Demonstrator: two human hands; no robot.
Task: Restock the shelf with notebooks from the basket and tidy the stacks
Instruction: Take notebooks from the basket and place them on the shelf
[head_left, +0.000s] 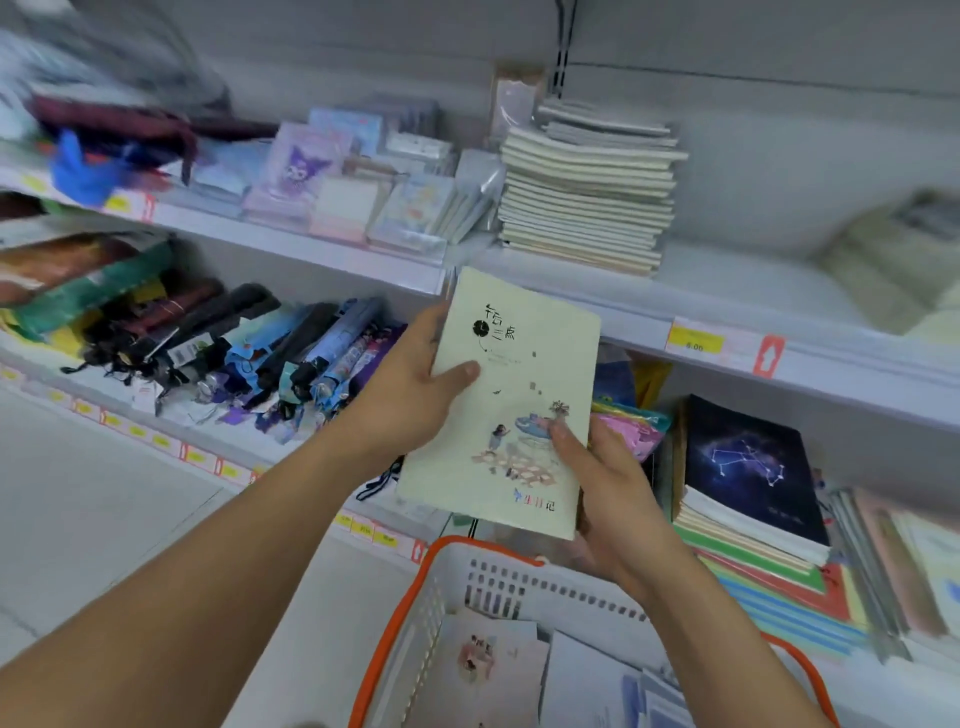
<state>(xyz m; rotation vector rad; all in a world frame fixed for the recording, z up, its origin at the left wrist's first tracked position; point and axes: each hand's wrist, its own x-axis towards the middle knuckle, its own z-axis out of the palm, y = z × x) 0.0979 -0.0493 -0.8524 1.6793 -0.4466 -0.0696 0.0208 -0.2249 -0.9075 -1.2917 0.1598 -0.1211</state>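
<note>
Both hands hold one pale green notebook (511, 410) up in front of the shelves, above the basket (441, 592). The left hand (410, 395) grips its left edge, thumb pressed flat on the cover and fingers hidden behind. The right hand (602, 483) grips the bottom right corner the same way, thumb on the little picture. Two hands keep the thin book flat so it does not flop, and the cover faces up (so the person can probably read it and pick the right pile).

The basket has an orange rim and sits low, just under the notebook. More notebooks (488, 660) lie inside it, so the job looks far from done.

On the upper shelf (597, 306) a tall stack of cream notebooks (587, 202) stands just above the held book. Its edges stick out unevenly, so it seems to need tidying. To its right is bare shelf, where this book may go. Below, a dark star notebook (748, 462) tops another stack. Folded umbrellas (249, 353) lie on the lower left shelf.
</note>
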